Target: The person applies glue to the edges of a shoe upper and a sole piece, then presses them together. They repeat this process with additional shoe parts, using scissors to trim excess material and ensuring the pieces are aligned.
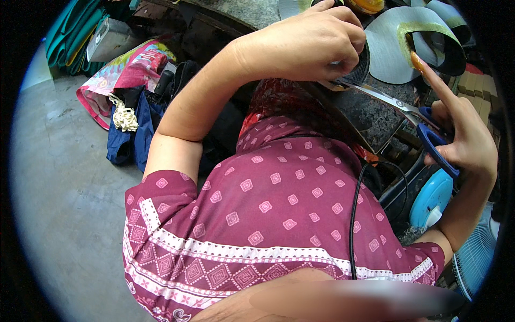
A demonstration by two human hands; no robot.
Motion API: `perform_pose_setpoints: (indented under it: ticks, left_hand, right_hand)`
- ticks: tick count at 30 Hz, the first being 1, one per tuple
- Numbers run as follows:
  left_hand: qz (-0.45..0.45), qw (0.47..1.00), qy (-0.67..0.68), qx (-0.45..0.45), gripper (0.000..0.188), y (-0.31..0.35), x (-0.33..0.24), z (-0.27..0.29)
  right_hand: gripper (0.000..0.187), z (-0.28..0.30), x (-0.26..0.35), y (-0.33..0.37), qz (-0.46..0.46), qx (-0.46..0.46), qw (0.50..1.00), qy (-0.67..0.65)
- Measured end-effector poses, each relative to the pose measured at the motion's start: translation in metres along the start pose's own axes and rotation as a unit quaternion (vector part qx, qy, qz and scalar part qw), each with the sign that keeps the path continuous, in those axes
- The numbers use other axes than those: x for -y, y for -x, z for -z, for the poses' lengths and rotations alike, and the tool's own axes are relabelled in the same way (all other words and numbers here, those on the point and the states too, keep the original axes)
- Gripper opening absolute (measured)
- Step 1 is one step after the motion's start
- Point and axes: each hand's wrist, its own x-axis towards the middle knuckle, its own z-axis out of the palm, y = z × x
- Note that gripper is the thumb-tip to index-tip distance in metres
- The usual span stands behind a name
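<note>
My right hand (466, 134) has its thumb and lower fingers in the blue handles of a pair of scissors (399, 103). Its index finger stretches out, smeared with yellowish-orange paste, and its tip is at the edge of a curved grey sheet piece (383, 45) with a paste-coated rim. My left hand (322, 45) is curled above the worktop, close to the scissor tips; whatever its fingers pinch is mostly hidden. Behind its knuckles shows a dark ribbed piece (364, 64).
A yellow-orange container (367, 5) stands at the far edge. Tan blocks (472, 86) are stacked at the right, above a blue fan (477, 252) and a round blue lid-like disc (432, 198). Left of me lie a pink patterned bag (94, 99) and dark blue cloth (120, 142).
</note>
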Motion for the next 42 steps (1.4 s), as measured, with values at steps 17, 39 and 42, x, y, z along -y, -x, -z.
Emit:
perform_pose_setpoints:
  ticks: [17,39,42]
  left_hand:
    - [0.430,0.872,-0.229,-0.056,0.023,0.075,-0.021,0.037]
    - [0.219,0.907,0.086,-0.350,0.027,0.044,-0.045,0.002]
    - [0.210,0.877,0.211,-0.377,0.032,0.037,-0.053,0.015]
  right_hand:
    - [0.105,-0.056,-0.064,0.004,-0.098,-0.227,0.954,-0.169]
    - [0.122,-0.074,-0.004,-0.095,0.236,-0.433,0.864,-0.097]
    - [0.110,-0.053,0.003,-0.103,0.211,-0.494,0.841,-0.072]
